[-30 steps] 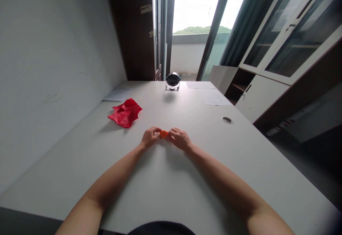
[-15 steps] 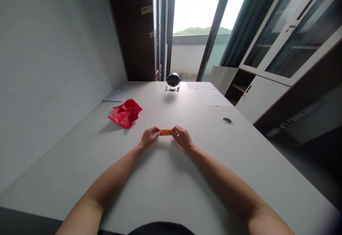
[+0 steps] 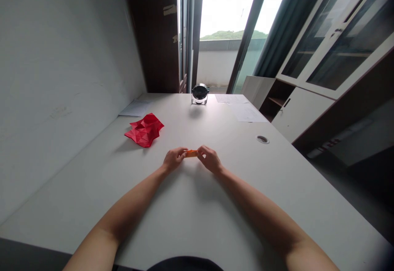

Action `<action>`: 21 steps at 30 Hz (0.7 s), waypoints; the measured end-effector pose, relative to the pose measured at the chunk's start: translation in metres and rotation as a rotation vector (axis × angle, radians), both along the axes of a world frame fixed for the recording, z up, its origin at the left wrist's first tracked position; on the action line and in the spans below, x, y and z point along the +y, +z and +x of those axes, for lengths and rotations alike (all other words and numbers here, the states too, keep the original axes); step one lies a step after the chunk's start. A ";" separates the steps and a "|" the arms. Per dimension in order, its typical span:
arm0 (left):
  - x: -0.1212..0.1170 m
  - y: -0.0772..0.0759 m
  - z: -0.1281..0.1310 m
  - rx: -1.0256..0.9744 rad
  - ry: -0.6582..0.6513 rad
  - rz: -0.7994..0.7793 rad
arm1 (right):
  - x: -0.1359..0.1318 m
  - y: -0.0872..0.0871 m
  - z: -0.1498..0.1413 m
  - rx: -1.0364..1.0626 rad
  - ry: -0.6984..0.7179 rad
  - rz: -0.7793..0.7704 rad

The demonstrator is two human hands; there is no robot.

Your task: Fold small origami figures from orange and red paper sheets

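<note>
A small strip of folded orange paper (image 3: pixel 191 153) is held between my two hands, over the middle of the white desk (image 3: pixel 191 205). My left hand (image 3: pixel 175 158) pinches its left end between thumb and fingers. At the right end, my right hand (image 3: pixel 209 158) grips it the same way, fingers curled. The fingertips hide both ends of the strip. A creased sheet of red paper (image 3: pixel 145 130) lies to the left, beyond my left hand and apart from it.
A round black device on a stand (image 3: pixel 200 93) is at the desk's far end. Paper sheets (image 3: pixel 246 111) lie at the back right, and another sheet (image 3: pixel 135 108) by the left wall. A cable hole (image 3: pixel 262 139) is set near the right edge.
My left hand has shifted slightly right and its fingers now reach a little further over the orange paper's left end. The right hand has hardly moved.
</note>
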State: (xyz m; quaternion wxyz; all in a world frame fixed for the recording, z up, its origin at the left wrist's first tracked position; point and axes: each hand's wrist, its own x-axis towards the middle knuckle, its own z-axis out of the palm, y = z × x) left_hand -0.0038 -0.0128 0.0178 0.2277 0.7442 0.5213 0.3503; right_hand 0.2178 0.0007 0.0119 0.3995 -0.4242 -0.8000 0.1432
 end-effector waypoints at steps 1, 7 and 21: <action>-0.001 0.001 0.000 0.027 -0.001 0.023 | -0.001 0.000 0.000 -0.002 0.000 0.006; -0.006 0.008 0.002 0.226 0.039 0.115 | -0.003 0.004 -0.001 -0.034 -0.031 0.052; -0.006 0.005 0.003 0.363 0.013 0.162 | -0.005 0.005 -0.003 -0.051 0.034 0.097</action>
